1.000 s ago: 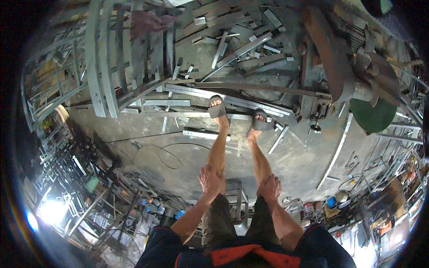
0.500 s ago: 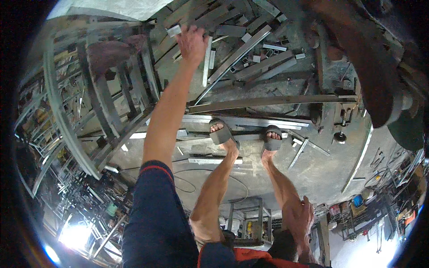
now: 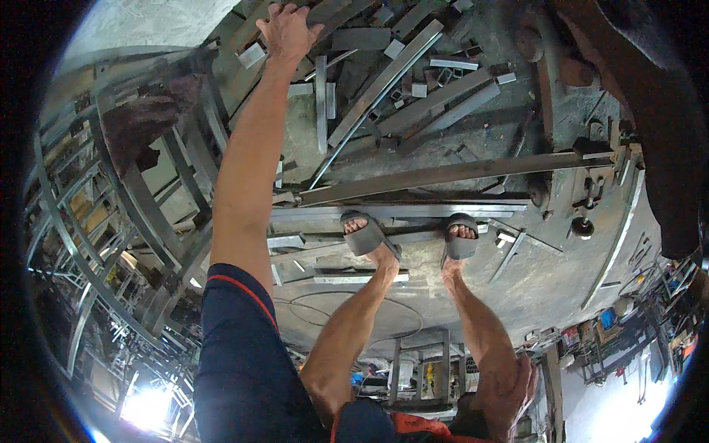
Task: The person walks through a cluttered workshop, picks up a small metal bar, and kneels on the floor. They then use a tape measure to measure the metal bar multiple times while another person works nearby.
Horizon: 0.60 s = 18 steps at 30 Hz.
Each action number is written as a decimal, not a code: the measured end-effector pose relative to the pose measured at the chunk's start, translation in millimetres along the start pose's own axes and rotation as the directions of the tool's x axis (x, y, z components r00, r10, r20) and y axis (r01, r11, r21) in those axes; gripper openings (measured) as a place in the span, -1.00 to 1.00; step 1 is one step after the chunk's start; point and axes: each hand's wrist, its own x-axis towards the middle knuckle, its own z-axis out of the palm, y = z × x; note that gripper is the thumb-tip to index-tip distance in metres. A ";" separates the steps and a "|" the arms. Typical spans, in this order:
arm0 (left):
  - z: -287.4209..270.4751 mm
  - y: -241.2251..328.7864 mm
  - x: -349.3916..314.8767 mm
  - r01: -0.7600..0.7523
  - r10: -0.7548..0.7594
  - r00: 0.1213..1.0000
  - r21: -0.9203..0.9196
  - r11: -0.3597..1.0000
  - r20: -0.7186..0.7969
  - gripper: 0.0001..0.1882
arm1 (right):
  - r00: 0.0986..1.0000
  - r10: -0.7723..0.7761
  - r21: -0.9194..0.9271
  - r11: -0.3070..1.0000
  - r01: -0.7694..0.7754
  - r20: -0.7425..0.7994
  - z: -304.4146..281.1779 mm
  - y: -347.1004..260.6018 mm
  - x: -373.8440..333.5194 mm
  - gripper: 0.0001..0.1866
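Note:
My left hand (image 3: 289,35) reaches far forward to the top edge, with the arm nearly straight. Its fingers are spread over a pile of dark metal bars (image 3: 357,38), and nothing shows in its grasp; whether it touches a bar I cannot tell. Just beside the wrist lies a short square tube with a bright end (image 3: 252,55). A pale narrow bar (image 3: 321,103) and a long square tube (image 3: 388,83) lie to the right of the forearm. My right hand (image 3: 519,391) rests on my right knee, empty, its fingers laid along the leg.
A long metal beam (image 3: 450,176) crosses the floor ahead of my sandalled feet. Metal frames (image 3: 111,244) crowd the left side. A large dark shape (image 3: 646,111) fills the upper right. A thin cable (image 3: 354,295) loops on the floor near a metal stool (image 3: 421,404).
My left hand has moved farther forward and left, its fingers more spread. The view has shifted a little. My right hand stays at the knee.

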 end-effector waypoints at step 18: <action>-8.2 2.4 -2.7 -0.046 -0.003 0.987 -0.299 0.953 -0.160 -0.88 | 1.000 0.013 -0.015 1.000 -0.013 0.023 -4.0 5.0 7.1 -0.21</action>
